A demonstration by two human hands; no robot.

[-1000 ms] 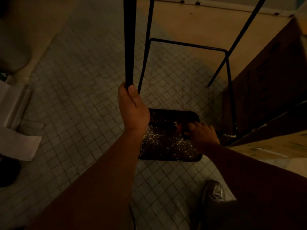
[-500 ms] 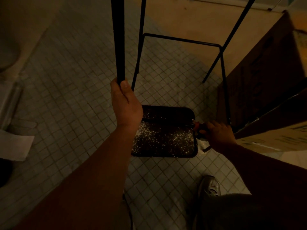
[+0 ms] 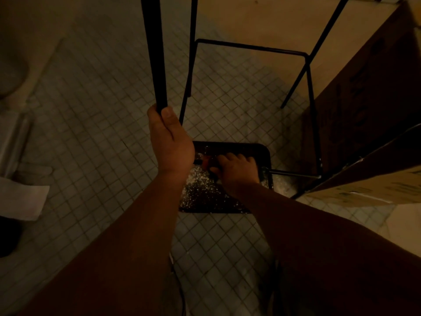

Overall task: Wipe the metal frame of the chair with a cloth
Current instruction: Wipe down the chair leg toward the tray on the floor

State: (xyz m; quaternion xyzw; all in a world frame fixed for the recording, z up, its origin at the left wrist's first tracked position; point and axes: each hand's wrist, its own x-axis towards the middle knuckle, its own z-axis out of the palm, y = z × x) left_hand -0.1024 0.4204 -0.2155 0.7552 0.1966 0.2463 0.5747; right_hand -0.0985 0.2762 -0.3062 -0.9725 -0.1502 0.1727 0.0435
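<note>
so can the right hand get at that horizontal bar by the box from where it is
Probably yes. The right hand rests on the speckled seat, and the low bar starts just past the seat's edge with nothing between them. The cardboard box crowds its far end.

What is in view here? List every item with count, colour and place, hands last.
chair frame: one, black metal, upside down, legs rising
seat: one, dark with white specks, on the floor
cloth: one, reddish, mostly hidden at the right hand's fingers
cardboard box: one, brown, right
tiled floor: grey, underneath
paper sheet: one, white, far left
left hand: grips the near leg
right hand: on the seat's underside, holds the cloth
</note>
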